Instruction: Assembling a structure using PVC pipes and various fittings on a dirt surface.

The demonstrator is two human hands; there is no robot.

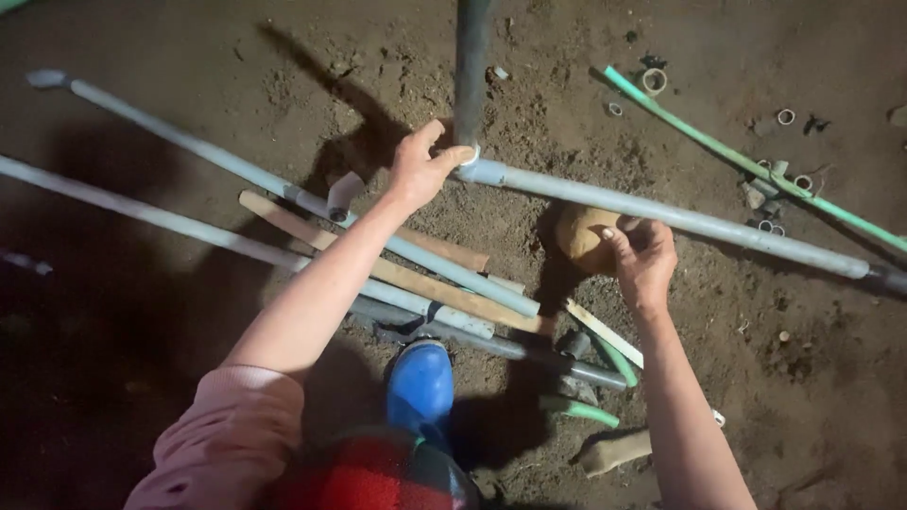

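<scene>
Bare, lumpy brown earth point(812, 397) forms the working surface, dimly lit, with deep shadow at the left. A loose pile of grey pipes point(416, 255) and wooden slats point(406, 276) is seen at centre, with a blue boot point(420, 382) planted just below it. A long grey pipe point(661, 215) is laid from the centre toward the right edge, where it meets a dark upright pipe point(470, 66) at an elbow joint point(477, 170). The left hand point(420, 170) is closed loosely about this joint, thumb and fingertips pinched on its pale collar. The right hand point(644, 257) is curled beneath the long pipe, just beside a rounded tan stone point(581, 236); whether the stone or the pipe is gripped cannot be told.

It is judged that the joint could be pulled apart or seated crooked if the long pipe were shifted while only a light pinch is kept on the collar. Loose soil could be carried into an open end. Footing could be lost on the pipes lying under the boot.

The top of the upright pipe is cut off by the frame, as is the far end of a green pipe point(746, 161). Small rings point(652, 79) scattered at the upper right are too small to identify. The right palm is hidden.
</scene>
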